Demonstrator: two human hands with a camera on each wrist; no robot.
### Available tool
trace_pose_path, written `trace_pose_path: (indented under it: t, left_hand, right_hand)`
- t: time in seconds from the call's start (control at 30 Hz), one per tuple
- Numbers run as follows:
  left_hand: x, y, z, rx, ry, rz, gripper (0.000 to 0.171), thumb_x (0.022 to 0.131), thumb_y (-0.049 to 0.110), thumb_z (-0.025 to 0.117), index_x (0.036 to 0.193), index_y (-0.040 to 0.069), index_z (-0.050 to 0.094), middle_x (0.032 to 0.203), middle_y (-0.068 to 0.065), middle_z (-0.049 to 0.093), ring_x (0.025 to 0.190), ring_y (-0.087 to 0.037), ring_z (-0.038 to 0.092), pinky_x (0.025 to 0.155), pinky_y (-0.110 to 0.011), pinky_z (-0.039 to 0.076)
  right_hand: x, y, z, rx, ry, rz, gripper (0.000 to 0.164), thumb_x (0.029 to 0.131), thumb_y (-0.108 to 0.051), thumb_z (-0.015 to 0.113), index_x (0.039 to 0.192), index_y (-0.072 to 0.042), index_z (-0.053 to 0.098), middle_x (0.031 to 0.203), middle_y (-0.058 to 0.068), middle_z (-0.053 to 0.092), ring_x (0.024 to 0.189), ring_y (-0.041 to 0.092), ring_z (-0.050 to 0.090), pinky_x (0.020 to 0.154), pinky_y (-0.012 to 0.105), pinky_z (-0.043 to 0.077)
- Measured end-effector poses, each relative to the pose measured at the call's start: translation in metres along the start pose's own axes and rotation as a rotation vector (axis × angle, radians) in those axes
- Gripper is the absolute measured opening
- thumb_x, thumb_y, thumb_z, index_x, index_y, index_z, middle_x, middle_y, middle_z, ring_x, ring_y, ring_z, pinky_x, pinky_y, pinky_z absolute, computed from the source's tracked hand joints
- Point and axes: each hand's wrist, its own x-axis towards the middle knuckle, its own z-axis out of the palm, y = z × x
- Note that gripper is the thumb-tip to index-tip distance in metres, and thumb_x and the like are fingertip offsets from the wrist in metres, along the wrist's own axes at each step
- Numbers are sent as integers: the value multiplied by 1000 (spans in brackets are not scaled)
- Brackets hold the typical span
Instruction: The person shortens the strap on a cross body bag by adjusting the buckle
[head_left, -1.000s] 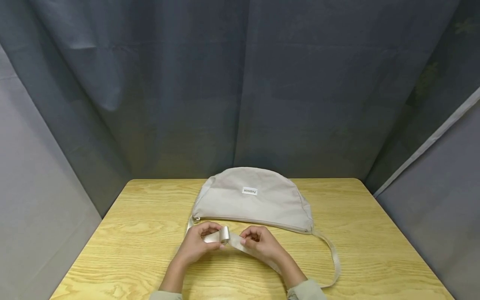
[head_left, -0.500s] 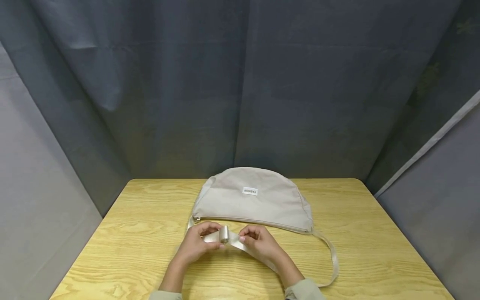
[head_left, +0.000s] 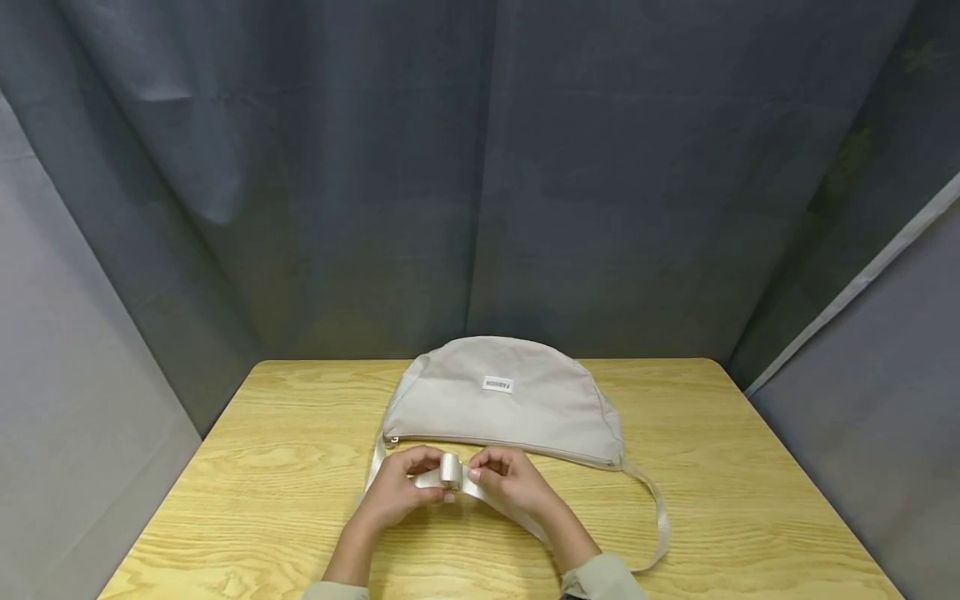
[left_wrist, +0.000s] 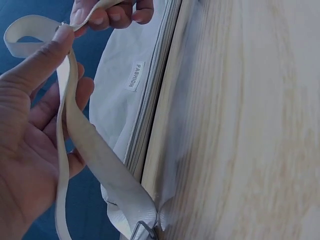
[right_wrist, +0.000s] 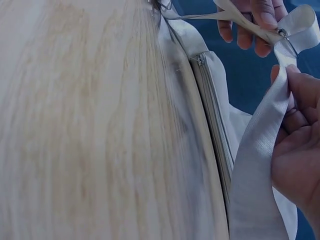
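Observation:
A beige half-moon shoulder bag (head_left: pixel 498 417) with a small FASHION label lies on the table, its zipped edge towards me. My left hand (head_left: pixel 397 490) pinches the bag's strap (head_left: pixel 662 521) between thumb and fingers at a metal slider buckle (right_wrist: pixel 283 33). A short loop of strap (head_left: pixel 450 469) stands up at that buckle. Close by on the right, my right hand (head_left: pixel 519 485) pinches the strap between thumb and index finger. From there the strap runs under the right forearm and curves back to the bag's right end. Fingers partly cover the buckle.
The wood-grain table (head_left: pixel 247 500) ends at a dark curtain (head_left: pixel 375 208) behind the bag. Pale panels (head_left: pixel 67 333) stand at both sides. A zip pull (head_left: pixel 393 440) sits at the bag's left end, and a metal ring (left_wrist: pixel 142 229) joins the strap there.
My right hand has slid left along the strap, nearer the buckle and loop. On the right, the strap's curve has drawn slightly left. The left hand keeps its pinch almost in place.

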Motion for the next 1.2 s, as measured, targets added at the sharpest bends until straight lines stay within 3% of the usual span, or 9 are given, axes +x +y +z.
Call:
trace_pose_path:
  t: [0.27,0.5,0.7,0.83,1.07,1.2]
  left_hand:
    - [0,1,-1,17,15,-12,37,66,0,81,100,2,65,93,-7,67,90,-28,62,81,-42,47]
    - [0,-1,-3,2,4,-25,37,67,-2,79,100,2,65,93,-7,67,89,-29,61,79,-43,48]
    - [1,-1,-1,-18,-12,-16,38,66,-1,81,100,1,65,95,-7,67,89,-24,62,82,-46,47]
    - [2,-2,0,-13,-13,-15,38,66,1,81,100,2,65,97,-8,67,90,-26,62,81,-46,48]
    - [1,-3,0,-21,4,-39,37,65,1,82,99,3,66,96,-9,66,88,-30,61,70,-33,51]
    - [2,-3,0,1,24,-37,38,64,3,83,98,4,67,95,-6,66,88,-27,60,76,-40,49]
  right_hand:
    - [3,20,-11,-23,-25,29,17,89,-7,61,102,4,64,93,7,65,79,12,59,69,23,47]
    - [-3,-1,-12,-57,-50,24,12,86,3,61,95,11,62,84,14,62,71,11,54,63,20,44]
    - [-3,-17,-4,-68,-34,16,9,87,2,60,93,10,62,85,16,62,69,11,51,60,21,42]
    - [-1,-18,-1,-69,-36,9,9,88,3,59,93,9,62,87,18,62,73,14,53,63,21,43]
    - [-4,-16,-2,-65,-41,5,13,87,3,60,99,7,62,88,13,62,78,14,56,69,23,46]
    - [-4,-11,-1,-11,-68,-27,27,84,4,63,111,7,59,93,18,62,81,18,58,68,25,47]
